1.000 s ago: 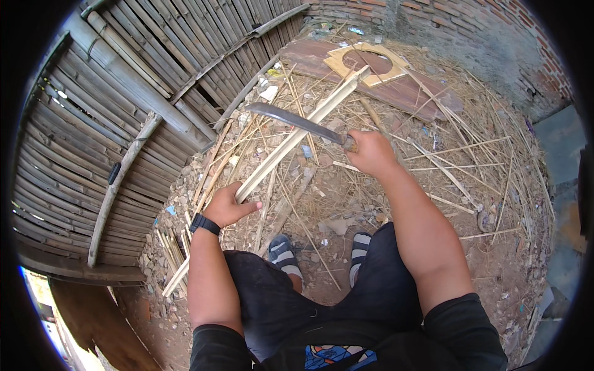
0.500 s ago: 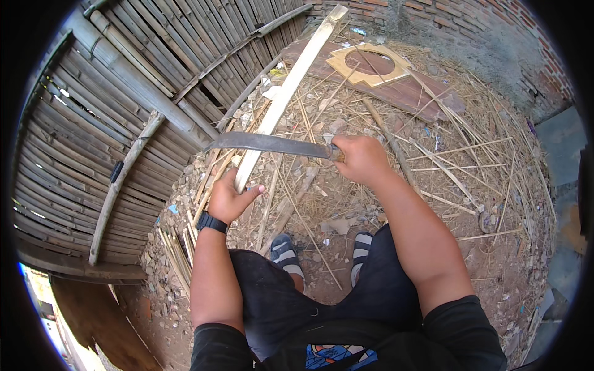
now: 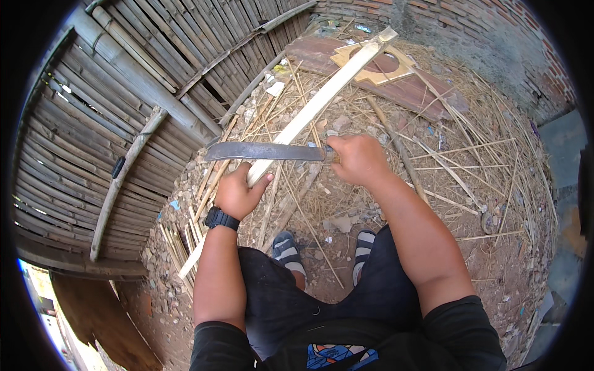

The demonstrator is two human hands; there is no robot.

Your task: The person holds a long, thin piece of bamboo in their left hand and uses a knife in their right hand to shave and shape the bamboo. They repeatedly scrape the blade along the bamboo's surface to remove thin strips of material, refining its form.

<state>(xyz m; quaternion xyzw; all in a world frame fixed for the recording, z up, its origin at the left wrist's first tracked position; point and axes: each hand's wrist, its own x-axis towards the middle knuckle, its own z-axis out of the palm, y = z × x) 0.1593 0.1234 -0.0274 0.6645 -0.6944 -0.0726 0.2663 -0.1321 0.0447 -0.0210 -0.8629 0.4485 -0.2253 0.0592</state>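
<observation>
My left hand [image 3: 238, 193], with a black watch at the wrist, is closed round a long pale strip of split bamboo [image 3: 318, 99]. The strip slants from beside my left forearm up to the far right, its knotted end over the board. In my right hand [image 3: 357, 157] is the handle of a machete [image 3: 266, 151]. Its dark, broad blade points left and lies across the strip just beyond my left hand. Whether the edge bites into the bamboo I cannot tell.
A slatted bamboo wall [image 3: 80, 161] runs along the left, a brick wall [image 3: 470, 43] at the back. A reddish-brown board [image 3: 427, 102] carries a cut-out wooden frame [image 3: 402, 69]. Thin sticks and shavings litter the dirt floor; a bundle of sticks [image 3: 176, 241] lies left. My sandalled feet [image 3: 288, 252] stand below.
The bamboo strip has swung to the right at its far end, and its near end now shows beside my left forearm. My left hand has shifted slightly right; the machete blade sits a little lower.
</observation>
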